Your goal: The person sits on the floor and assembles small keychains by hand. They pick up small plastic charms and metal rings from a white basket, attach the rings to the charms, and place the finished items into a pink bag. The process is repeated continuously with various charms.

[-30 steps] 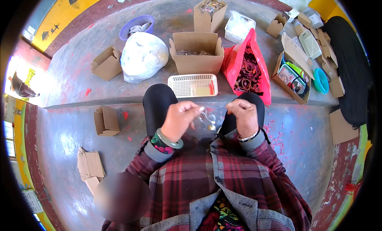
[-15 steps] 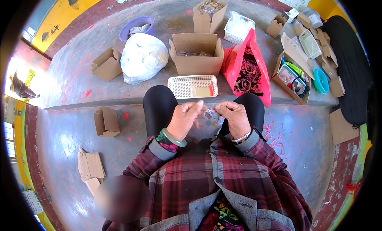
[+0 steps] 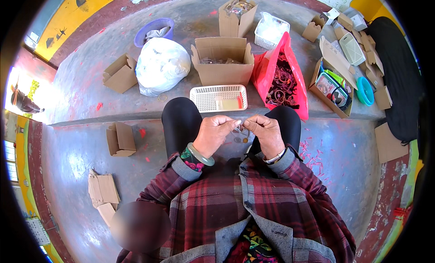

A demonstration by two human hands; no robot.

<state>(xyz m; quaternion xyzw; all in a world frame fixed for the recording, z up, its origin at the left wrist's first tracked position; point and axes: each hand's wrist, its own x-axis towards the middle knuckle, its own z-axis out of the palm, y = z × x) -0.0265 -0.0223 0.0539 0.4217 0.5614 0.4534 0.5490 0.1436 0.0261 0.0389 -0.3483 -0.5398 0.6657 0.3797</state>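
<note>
Both of my hands meet between my knees, fingertips almost touching. My left hand [image 3: 215, 134] is closed in a pinch at the upper edge of a small clear plastic bag [image 3: 241, 137]. From the other side, my right hand [image 3: 265, 135] pinches the same edge between thumb and forefinger. Hanging below the fingertips, the bag shows a pale loop and a small yellowish round piece, too small to make out fully. Just beyond my hands, a cream plastic basket [image 3: 205, 105] holds a pale flat stack with a red edge.
On the raised ledge stand an open cardboard box [image 3: 224, 74] with clear packets, a red bag [image 3: 265, 82] of loops and bands, a stuffed white bag [image 3: 163, 66], and a purple basin [image 3: 140, 34]. At right are a box of odds and ends [image 3: 317, 88] and a turquoise basket [image 3: 364, 92].
My left hand has shifted slightly right and its raised thumb has come down into a pinch beside my right fingertips. The bag now hangs lower, partly behind the right fingers.
</note>
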